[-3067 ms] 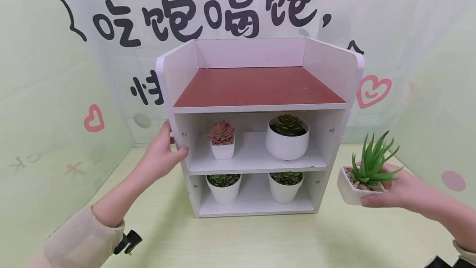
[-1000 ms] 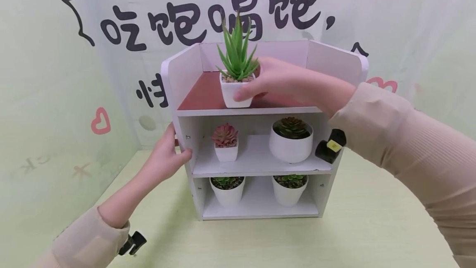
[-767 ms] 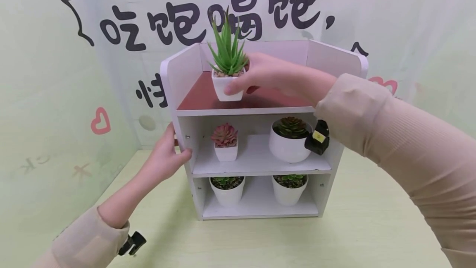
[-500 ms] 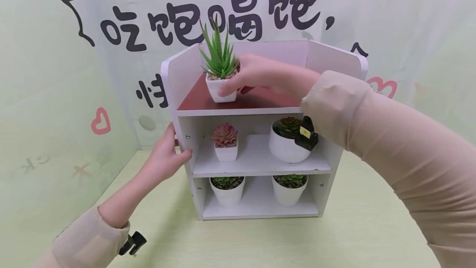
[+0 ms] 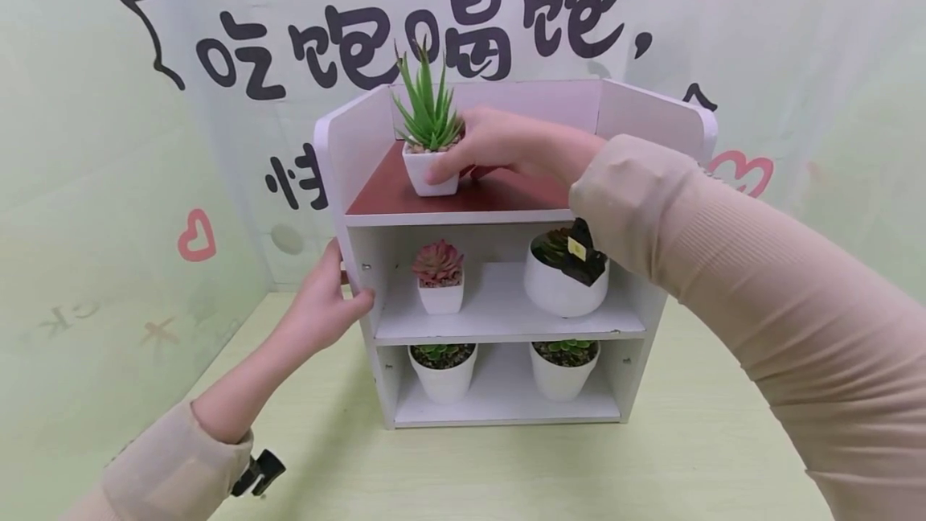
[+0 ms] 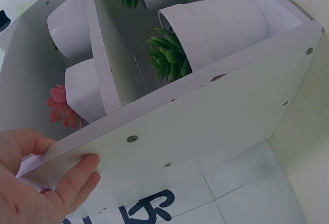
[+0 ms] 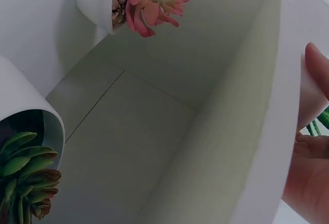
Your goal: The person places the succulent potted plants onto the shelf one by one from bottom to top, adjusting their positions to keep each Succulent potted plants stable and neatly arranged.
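A potted aloe (image 5: 427, 115) in a square white pot is at the left part of the red top of a small white shelf unit (image 5: 499, 336). My right hand (image 5: 499, 143) grips this pot from its right side, thumb in front. The pot's base is at the red board; I cannot tell whether its full weight rests there. My left hand (image 5: 321, 300) holds the unit's left side panel, thumb at the front edge; the left wrist view shows fingers (image 6: 79, 183) against the panel's outer face. The right wrist view shows only part of my right hand (image 7: 308, 172).
On the middle shelf stand a pink succulent (image 5: 438, 280) and a dark succulent in a round white pot (image 5: 560, 292), partly hidden by the black wrist device. Two green potted succulents, one left (image 5: 444, 372) and one right (image 5: 564, 368), occupy the bottom shelf. A printed curtain hangs behind.
My right hand has carried the aloe from right of the unit, up and leftward over the red top, then down at its left part. My left hand keeps its hold on the side panel.
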`<state>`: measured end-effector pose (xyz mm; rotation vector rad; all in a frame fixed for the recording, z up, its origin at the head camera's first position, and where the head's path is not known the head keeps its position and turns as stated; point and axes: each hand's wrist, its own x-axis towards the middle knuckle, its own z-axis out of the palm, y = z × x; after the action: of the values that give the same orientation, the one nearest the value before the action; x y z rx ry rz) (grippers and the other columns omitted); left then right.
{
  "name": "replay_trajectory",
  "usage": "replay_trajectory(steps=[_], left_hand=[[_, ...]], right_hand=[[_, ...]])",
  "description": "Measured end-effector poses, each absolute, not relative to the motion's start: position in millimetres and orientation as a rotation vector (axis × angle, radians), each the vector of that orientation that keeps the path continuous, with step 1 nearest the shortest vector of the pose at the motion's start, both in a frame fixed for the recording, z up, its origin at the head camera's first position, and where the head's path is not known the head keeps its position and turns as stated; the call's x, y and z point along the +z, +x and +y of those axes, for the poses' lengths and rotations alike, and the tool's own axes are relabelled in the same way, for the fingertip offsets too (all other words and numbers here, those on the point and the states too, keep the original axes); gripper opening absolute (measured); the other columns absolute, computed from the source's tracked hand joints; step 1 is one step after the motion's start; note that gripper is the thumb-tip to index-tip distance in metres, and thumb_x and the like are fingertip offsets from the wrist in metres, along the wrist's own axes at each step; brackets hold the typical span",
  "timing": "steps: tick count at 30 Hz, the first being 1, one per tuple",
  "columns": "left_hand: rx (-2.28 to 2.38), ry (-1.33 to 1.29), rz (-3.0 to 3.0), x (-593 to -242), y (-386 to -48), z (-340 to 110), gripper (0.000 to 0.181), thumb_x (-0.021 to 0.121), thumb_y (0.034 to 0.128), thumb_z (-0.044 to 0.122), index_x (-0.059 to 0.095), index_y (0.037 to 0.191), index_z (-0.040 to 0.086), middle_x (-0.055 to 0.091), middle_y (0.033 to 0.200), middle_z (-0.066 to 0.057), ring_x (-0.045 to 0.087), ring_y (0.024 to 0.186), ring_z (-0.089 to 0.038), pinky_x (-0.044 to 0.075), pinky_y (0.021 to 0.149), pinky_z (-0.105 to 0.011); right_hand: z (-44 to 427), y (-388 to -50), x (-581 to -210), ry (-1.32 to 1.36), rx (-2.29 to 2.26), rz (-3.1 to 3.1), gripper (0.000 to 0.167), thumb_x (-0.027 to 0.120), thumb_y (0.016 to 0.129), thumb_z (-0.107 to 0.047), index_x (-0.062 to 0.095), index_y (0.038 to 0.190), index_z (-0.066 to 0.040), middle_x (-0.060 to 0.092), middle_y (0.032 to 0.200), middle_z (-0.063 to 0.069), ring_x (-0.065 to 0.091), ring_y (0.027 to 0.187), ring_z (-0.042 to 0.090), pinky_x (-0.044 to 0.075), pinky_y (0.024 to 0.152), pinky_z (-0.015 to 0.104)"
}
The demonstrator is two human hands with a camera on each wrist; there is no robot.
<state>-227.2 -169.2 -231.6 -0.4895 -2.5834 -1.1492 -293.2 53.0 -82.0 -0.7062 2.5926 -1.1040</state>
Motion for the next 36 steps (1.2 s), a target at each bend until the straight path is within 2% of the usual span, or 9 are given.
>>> replay_trajectory(steps=[26,36], left_hand=[[-1.157,-0.493,-2.578,-232.7,-228.5,-169.9,0.063,0.049,0.0808,-0.002,0.02,0.137,-0.004,0.037,0.134,-0.021,0.048,0.111,-0.039,0.047,0.089,-0.051],[-1.154,-0.489,-2.577,-233.1,-229.4,-169.8,0.065,0.05,0.0807,-0.002,0.019,0.138,-0.005,0.037,0.134,-0.021,0.047,0.111,-0.038,0.046,0.09,-0.051]], right_hand=[[52.3,-295.9,-85.3,-0.61,-1.069,2.588,0.047,0.067,0.082,-0.025,0.045,0.119,-0.007,0.051,0.11,0.004,0.048,0.096,0.015,0.042,0.089,0.024],[52.1,-297.6,-87.2,-0.617,-1.055,2.617,0.047,0.067,0.082,-0.029,0.045,0.117,-0.008,0.051,0.107,0.004,0.047,0.094,0.015,0.042,0.083,0.023]])
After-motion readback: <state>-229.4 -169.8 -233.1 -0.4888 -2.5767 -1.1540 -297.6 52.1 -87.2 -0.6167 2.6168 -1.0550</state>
